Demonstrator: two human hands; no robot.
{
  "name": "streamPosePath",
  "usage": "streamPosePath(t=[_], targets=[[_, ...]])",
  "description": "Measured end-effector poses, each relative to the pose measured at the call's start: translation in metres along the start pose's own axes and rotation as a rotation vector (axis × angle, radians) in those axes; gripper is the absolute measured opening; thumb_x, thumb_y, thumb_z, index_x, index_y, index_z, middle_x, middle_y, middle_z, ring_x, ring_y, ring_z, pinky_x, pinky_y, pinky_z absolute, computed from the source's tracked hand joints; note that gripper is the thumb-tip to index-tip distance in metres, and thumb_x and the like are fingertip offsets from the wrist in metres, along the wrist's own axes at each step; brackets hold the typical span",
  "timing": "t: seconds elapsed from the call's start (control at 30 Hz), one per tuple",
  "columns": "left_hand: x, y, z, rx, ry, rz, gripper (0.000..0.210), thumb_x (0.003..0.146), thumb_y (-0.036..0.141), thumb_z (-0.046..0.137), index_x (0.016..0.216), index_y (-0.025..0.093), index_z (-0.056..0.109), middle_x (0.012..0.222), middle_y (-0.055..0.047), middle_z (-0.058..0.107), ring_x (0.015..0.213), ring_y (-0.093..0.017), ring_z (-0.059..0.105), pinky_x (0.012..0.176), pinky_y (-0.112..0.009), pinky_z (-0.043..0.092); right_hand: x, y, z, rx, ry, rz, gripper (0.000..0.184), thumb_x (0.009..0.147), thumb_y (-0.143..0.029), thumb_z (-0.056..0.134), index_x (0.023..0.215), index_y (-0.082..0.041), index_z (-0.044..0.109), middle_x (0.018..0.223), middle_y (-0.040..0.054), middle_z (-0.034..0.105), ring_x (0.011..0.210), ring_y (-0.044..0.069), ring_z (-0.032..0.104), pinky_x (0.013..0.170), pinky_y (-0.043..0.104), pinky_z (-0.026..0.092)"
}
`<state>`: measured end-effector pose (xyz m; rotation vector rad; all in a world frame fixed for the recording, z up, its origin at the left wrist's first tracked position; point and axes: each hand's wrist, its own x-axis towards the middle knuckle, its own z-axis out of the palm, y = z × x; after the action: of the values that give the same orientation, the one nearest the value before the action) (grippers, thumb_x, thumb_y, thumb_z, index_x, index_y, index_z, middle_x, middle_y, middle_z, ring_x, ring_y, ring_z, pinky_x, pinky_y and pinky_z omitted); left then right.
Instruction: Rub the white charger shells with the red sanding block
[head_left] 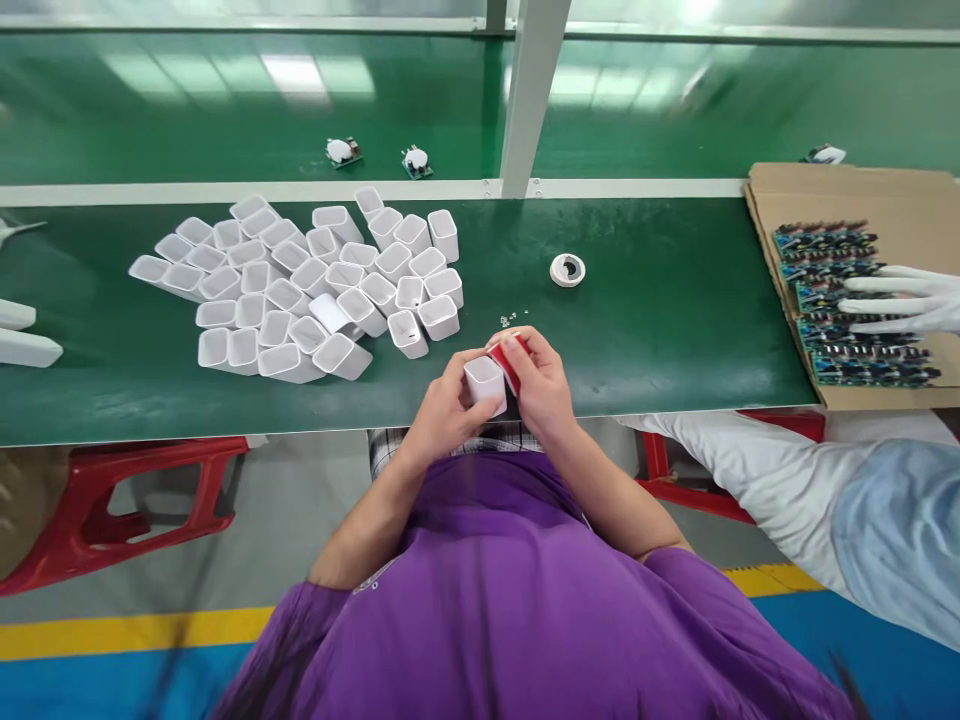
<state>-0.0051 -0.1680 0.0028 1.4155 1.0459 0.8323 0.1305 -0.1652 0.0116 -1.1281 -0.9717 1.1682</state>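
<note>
My left hand [444, 408] is closed around a white, open-topped plastic housing [484, 378] with rounded corners, just above the table's front edge. Between the thumb and fingers of my right hand [544, 388] is a flat red piece [508, 364] with a pale edge. It rests against or right beside the housing's right rim; its exact kind does not show. Small white scraps [510, 320] lie on the table just beyond my hands. To the left stand and lean several more white housings [285, 295] in a tight cluster, mostly with their openings up.
A white ring-shaped roll [568, 270] sits on the green table [660, 340]. On the right, a co-worker's gloved hand [900, 300] reaches over circuit boards [832, 330] on cardboard [907, 200]. Small boards [417, 162] lie behind the rail. Red stools [150, 500] stand below.
</note>
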Motion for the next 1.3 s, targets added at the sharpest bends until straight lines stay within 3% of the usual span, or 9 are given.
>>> streamPosePath(t=[0.1,0.27,0.43,0.7,0.87,0.97,1.07,1.17,1.3], targets=[[0.002,-0.002,-0.004,-0.061,-0.013,-0.006,0.046,0.080,0.043,0.066,0.118,0.020,0.056,0.098,-0.003,0.070,0.079,-0.016,0.064,0.072,-0.027,0.052,0.001,0.000,-0.005,0.062,-0.014,0.057,0.041,0.083,-0.064,0.064,0.081,-0.023,0.062,0.081,-0.0003,0.061,0.068,0.013,0.057,0.063,0.027,0.051],[0.002,0.003,-0.004,0.013,0.019,0.004,0.040,0.079,0.042,0.068,0.111,0.019,0.059,0.089,-0.002,0.069,0.073,-0.015,0.062,0.068,-0.025,0.049,-0.008,-0.009,-0.012,-0.200,-0.182,-0.209,0.033,0.088,-0.056,0.065,0.079,-0.024,0.067,0.094,0.0038,0.064,0.090,0.019,0.062,0.086,0.035,0.052],[-0.001,0.005,0.002,0.137,0.006,0.000,0.044,0.072,0.033,0.071,0.111,0.019,0.057,0.077,0.003,0.065,0.058,-0.011,0.056,0.057,-0.023,0.045,-0.011,-0.016,-0.004,-0.378,-0.065,-0.338,0.022,0.094,-0.038,0.060,0.079,-0.024,0.064,0.088,0.0034,0.065,0.083,0.017,0.061,0.080,0.033,0.051],[0.001,0.004,-0.002,-0.005,-0.018,-0.040,0.044,0.075,0.037,0.065,0.115,0.020,0.057,0.089,-0.002,0.071,0.074,-0.017,0.066,0.068,-0.026,0.052,0.005,-0.010,-0.010,0.082,-0.112,0.094,0.034,0.086,-0.053,0.067,0.076,-0.022,0.061,0.077,-0.0016,0.062,0.066,0.012,0.056,0.064,0.026,0.049],[0.001,0.004,-0.004,0.078,0.008,-0.029,0.040,0.075,0.038,0.066,0.109,0.019,0.058,0.081,0.001,0.068,0.066,-0.013,0.061,0.062,-0.023,0.048,-0.005,-0.013,-0.011,-0.128,-0.237,-0.106,0.035,0.086,-0.056,0.067,0.077,-0.022,0.065,0.086,0.0012,0.067,0.084,0.016,0.062,0.082,0.030,0.052],[-0.001,0.003,-0.003,0.072,-0.024,0.001,0.045,0.073,0.035,0.066,0.113,0.018,0.056,0.084,0.001,0.069,0.069,-0.013,0.062,0.064,-0.024,0.050,-0.006,-0.011,-0.006,-0.210,-0.140,-0.176,0.035,0.089,-0.055,0.064,0.079,-0.022,0.064,0.084,0.0011,0.066,0.080,0.015,0.061,0.079,0.030,0.051],[-0.002,-0.001,-0.003,0.000,-0.078,0.046,0.049,0.073,0.031,0.066,0.119,0.018,0.056,0.091,-0.001,0.069,0.075,-0.014,0.064,0.070,-0.025,0.052,0.000,-0.005,-0.003,-0.056,-0.038,-0.079,0.035,0.089,-0.056,0.063,0.081,-0.022,0.062,0.078,-0.0013,0.064,0.062,0.011,0.056,0.060,0.026,0.049],[0.000,-0.010,-0.006,-0.215,-0.120,0.096,0.050,0.077,0.036,0.066,0.123,0.019,0.058,0.099,-0.004,0.069,0.083,-0.017,0.065,0.075,-0.028,0.054,0.003,-0.003,-0.004,0.151,-0.076,0.037,0.034,0.088,-0.057,0.064,0.084,-0.024,0.060,0.066,-0.0047,0.059,0.044,0.008,0.045,0.040,0.023,0.038],[0.005,-0.017,-0.008,-0.530,-0.141,0.041,0.051,0.079,0.049,0.065,0.120,0.019,0.059,0.089,-0.004,0.066,0.073,-0.018,0.065,0.063,-0.028,0.054,-0.003,-0.008,-0.003,0.256,-0.134,0.088,0.032,0.088,-0.056,0.063,0.087,-0.025,0.058,0.049,-0.0089,0.049,0.038,0.009,0.044,0.037,0.022,0.038]])
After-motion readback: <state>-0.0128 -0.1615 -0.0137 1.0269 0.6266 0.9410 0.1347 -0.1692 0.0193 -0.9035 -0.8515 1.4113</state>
